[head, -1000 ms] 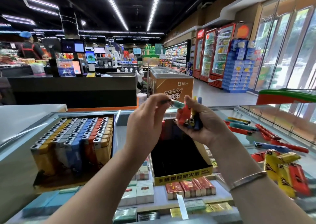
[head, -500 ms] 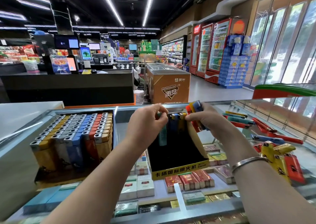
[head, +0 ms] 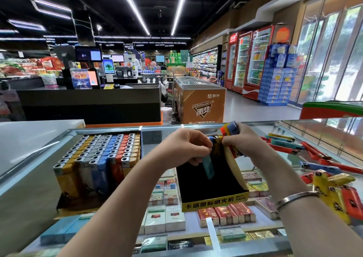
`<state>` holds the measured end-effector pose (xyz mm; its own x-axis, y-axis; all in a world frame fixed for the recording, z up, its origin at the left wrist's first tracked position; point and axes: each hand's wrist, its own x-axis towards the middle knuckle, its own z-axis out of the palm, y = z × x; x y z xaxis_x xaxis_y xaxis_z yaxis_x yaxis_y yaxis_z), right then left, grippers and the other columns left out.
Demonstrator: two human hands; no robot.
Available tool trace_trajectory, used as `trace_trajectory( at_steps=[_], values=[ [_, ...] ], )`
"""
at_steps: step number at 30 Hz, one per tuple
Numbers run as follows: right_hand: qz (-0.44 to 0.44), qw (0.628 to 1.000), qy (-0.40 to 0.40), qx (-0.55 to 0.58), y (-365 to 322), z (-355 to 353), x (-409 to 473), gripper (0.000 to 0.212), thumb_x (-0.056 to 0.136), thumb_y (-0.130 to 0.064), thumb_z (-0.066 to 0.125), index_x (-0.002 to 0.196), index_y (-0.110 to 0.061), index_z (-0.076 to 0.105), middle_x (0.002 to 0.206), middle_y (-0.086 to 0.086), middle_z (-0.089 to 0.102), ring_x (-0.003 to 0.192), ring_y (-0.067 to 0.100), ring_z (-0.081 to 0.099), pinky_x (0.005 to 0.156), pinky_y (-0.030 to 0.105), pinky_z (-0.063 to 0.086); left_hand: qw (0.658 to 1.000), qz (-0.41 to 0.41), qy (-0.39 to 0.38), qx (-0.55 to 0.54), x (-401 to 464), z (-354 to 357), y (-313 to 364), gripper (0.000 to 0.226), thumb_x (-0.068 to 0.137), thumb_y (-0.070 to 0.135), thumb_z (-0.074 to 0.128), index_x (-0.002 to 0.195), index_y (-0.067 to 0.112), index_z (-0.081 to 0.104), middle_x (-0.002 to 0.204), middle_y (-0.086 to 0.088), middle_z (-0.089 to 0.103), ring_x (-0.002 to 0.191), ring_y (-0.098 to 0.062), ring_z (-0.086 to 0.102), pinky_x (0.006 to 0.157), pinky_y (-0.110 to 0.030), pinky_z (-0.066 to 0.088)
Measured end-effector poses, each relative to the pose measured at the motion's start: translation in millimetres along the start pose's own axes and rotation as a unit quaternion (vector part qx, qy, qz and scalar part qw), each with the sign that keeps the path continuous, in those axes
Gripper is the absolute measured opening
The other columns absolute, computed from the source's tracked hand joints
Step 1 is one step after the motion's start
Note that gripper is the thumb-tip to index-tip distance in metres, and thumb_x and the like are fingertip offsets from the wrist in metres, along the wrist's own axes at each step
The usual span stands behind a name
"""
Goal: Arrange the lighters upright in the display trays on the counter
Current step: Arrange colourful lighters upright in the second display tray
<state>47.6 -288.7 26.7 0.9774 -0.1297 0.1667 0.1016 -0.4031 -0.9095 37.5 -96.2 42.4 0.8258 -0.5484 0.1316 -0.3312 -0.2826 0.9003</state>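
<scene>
The left hand [head: 185, 148] pinches a teal lighter [head: 208, 165] by its top end, fingers curled around it. The lighter hangs below the fingers, roughly upright with a slight tilt, inside the black tray [head: 206, 178]; whether its lower end touches the tray floor cannot be told.

The right hand [head: 240, 142] grips a bundle of lighters [head: 229, 130], red, yellow and blue, whose ends stick out above the fist and also below it, just outside the tray's right wall. The fingertips of this hand sit close to the left hand's fingers, at the tray's far right corner.

Just beyond the two hands, at the back of the tray, a blue and a yellow lighter [head: 215, 139] stand upright.

Well to the left of the left hand stands a full tray [head: 98, 158] packed with upright lighters in colour rows.

To the right of the right hand, loose lighters [head: 306, 152] lie flat on the glass counter [head: 161, 137]. Nearer the right wrist, which wears a metal bangle [head: 294, 196], lie further yellow and red ones [head: 339, 194].
</scene>
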Motion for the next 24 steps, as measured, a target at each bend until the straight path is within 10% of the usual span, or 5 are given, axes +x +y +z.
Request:
trace_trajectory(
  at_steps=[9,17,24],
  values=[
    [0.025,0.999,-0.021,-0.007,-3,-1,-1,0.021,0.079,-0.004,0.060,0.084,-0.022,0.051,0.083,0.004,0.051,0.074,0.014,0.047,0.058,0.027,0.036,0.992,-0.050,-0.068,-0.091,-4,-16,2,0.015,0.076,0.002,0.070,0.085,0.014,0.072,0.079,-0.002,0.072,0.075,-0.012,0.068,0.064,-0.017,0.053],
    [0.018,0.999,-0.025,-0.013,-4,-2,-4,0.020,0.077,-0.002,0.059,0.080,-0.021,0.052,0.076,0.003,0.051,0.066,0.011,0.049,0.048,0.019,0.039,0.943,0.160,0.242,0.162,2,-5,-9,0.006,0.079,0.028,0.070,0.080,0.022,0.070,0.078,0.007,0.066,0.072,-0.008,0.062,0.063,-0.025,0.056],
    [0.011,0.998,-0.054,-0.016,-6,-1,-6,0.021,0.075,0.000,0.059,0.081,-0.018,0.051,0.075,0.007,0.051,0.060,0.014,0.050,0.038,0.015,0.041,0.874,0.224,0.305,0.304,2,-1,-14,0.015,0.079,0.032,0.070,0.089,0.021,0.071,0.082,0.012,0.064,0.072,-0.002,0.058,0.067,-0.010,0.047]
  ],
)
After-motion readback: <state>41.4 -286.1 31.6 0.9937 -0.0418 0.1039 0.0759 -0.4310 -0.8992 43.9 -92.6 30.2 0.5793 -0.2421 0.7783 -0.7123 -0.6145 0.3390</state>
